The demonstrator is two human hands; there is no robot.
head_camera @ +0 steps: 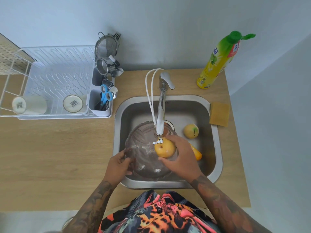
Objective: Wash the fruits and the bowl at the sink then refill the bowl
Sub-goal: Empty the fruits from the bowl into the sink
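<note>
My right hand is wrapped around a yellow fruit, holding it just under the spout of the tap, over the glass bowl. My left hand is closed on the bowl's left rim, thumb over the edge, and the bowl sits tilted in the near left part of the steel sink. Specks of foam or water cling to the glass. Right of my right hand a second, paler yellow fruit lies on the sink floor, stem end up, and an orange one shows partly from behind my wrist. Two white hoses loop from behind the tap down toward the spout.

The sink is set into a light wood-grain tabletop. On its far right rim rests a yellowish sponge, and farther back on the tabletop stands a yellow and green bottle with a green flip cap open. To the left, well apart from the sink, a white wire dish rack holds two cups lying on their sides, with a caddy at its right end carrying blue-handled scissors, strainers and cutlery. Behind everything runs a plain pale wall, meeting another pale wall on the right.
</note>
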